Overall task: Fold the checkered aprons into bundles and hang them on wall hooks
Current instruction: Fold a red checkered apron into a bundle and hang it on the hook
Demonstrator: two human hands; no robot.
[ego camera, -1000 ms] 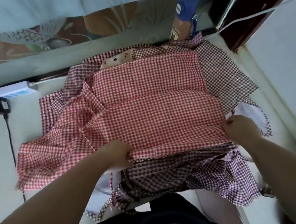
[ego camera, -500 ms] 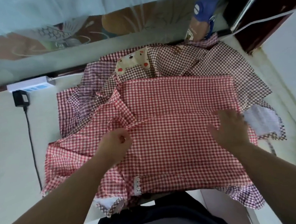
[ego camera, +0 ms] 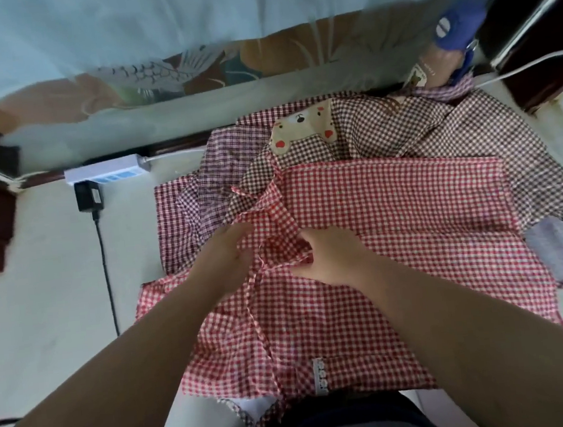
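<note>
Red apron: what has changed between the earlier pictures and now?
The near edge of the red apron was drawn toward the person, over the dark apron. Both hands released it; the right hand crossed left to meet the left hand at its bunched part. The dark apron stayed put.

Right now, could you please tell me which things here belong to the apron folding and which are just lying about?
In the job: red checkered apron, brown checkered apron beneath it, purple checkered apron, left hand, right hand.
Lying about: white power strip, black adapter, white cable.
</note>
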